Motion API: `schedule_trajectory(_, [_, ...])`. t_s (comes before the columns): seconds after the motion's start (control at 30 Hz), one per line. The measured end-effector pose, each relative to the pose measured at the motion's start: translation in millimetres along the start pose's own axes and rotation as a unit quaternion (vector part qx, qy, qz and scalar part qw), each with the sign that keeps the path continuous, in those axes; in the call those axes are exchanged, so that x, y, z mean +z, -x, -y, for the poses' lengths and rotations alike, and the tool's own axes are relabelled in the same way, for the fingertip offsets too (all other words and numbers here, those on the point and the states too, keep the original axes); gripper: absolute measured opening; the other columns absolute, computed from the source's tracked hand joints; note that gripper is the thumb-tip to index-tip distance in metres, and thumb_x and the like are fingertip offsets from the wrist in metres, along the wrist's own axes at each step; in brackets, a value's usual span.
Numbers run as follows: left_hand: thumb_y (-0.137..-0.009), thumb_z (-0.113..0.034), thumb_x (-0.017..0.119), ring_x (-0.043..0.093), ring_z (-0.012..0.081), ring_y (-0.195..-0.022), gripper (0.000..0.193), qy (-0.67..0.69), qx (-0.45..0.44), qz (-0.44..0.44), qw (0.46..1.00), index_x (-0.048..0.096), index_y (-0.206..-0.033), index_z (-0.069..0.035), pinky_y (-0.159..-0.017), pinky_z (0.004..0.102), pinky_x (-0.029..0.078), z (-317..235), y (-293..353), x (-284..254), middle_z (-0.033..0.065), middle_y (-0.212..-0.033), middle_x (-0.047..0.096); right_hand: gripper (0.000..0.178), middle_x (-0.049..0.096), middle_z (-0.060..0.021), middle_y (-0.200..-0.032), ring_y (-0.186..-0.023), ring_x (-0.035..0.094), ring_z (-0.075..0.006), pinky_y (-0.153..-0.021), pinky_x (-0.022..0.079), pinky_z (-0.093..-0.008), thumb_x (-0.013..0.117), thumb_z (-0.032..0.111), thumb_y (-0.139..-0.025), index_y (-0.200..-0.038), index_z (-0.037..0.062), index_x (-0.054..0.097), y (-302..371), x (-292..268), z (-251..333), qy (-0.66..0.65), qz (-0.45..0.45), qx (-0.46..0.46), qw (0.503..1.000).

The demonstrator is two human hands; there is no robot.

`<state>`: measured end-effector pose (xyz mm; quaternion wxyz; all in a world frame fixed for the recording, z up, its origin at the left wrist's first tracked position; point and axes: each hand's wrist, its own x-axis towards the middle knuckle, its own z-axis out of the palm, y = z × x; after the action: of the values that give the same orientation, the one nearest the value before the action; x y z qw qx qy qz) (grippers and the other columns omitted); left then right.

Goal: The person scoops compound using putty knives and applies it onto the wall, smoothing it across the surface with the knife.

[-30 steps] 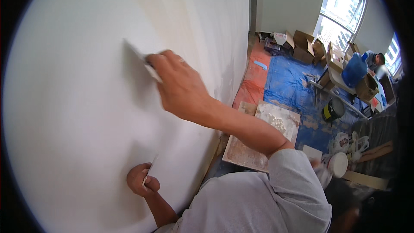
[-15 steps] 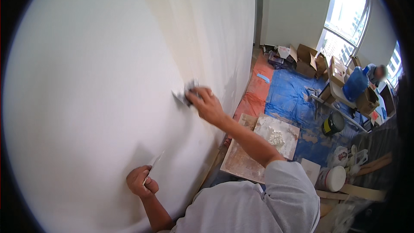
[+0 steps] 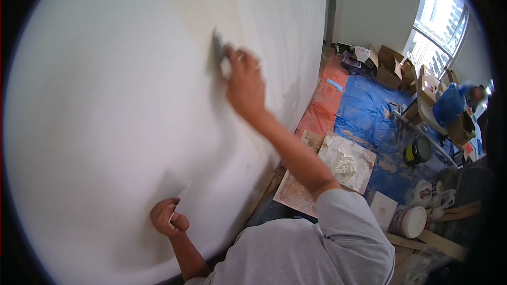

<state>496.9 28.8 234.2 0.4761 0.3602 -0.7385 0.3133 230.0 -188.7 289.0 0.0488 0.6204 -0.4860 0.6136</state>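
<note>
My right hand (image 3: 246, 82) is closed round a putty knife (image 3: 218, 46), whose blade lies against the white wall (image 3: 105, 84). Motion blurs the blade and fingertips a little. A faint beige band runs down the wall's upper part beside the knife. Lower left, close to the wall, my left hand (image 3: 168, 217) grips a second putty knife (image 3: 182, 192) with its thin blade pointing up and to the right. Its handle is mostly hidden in my fingers. To the right of my right arm, a pile of white putty (image 3: 346, 165) rests on a smeared board (image 3: 362, 149).
Blue sheeting (image 3: 364, 105) and red sheeting (image 3: 334, 82) cover the floor at right. A black bucket (image 3: 418, 150), a white bucket (image 3: 412, 220) and a white box (image 3: 381, 208) stand there. Cardboard boxes (image 3: 390, 66) lie near the window. Another person (image 3: 475, 95) is at the far right.
My right hand has slid the putty knife up the wall, and its blade has turned upward. My left hand with the other knife has shifted slightly. The view has turned a little left.
</note>
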Motion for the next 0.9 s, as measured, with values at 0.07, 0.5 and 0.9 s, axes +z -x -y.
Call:
schedule_trajectory(0.07, [-0.108,-0.025,0.041,0.064,0.0226,-0.058,0.023,0.002,0.002,0.002,1.000,0.052,-0.103,-0.006,-0.052,0.0320,0.051,0,-2,2,0.0113,-0.073,0.069,0.059,0.055,-0.0193,-0.124,-0.110,0.058,-0.0348,-0.088,0.052,-0.0443,0.061,0.002,-0.080,-0.138,0.0079,0.055,61,7,12,0.016,0.000,-0.119,0.993])
schedule_trajectory(0.5, [-0.107,-0.023,0.043,0.065,0.0295,-0.063,0.029,0.003,0.015,-0.004,1.000,0.054,-0.101,0.003,-0.058,0.0363,0.053,8,24,3,0.0171,-0.080,0.068,0.042,0.053,-0.0170,-0.126,-0.108,0.055,-0.0414,-0.087,0.050,-0.0488,0.062,0.007,-0.090,-0.131,0.0055,0.053,-12,-1,-25,-0.015,-0.066,0.069,0.995])
schedule_trajectory(0.9, [-0.107,-0.023,0.043,0.061,0.0256,-0.055,0.025,-0.031,0.017,-0.018,0.999,0.052,-0.099,-0.001,-0.048,0.0343,0.050,1,13,7,0.0142,-0.068,0.065,0.047,0.056,-0.0163,-0.126,-0.113,0.053,-0.0369,-0.091,0.047,-0.0438,0.062,0.000,-0.090,-0.136,0.0015,0.055,75,12,-84,-0.060,-0.086,0.145,0.984])
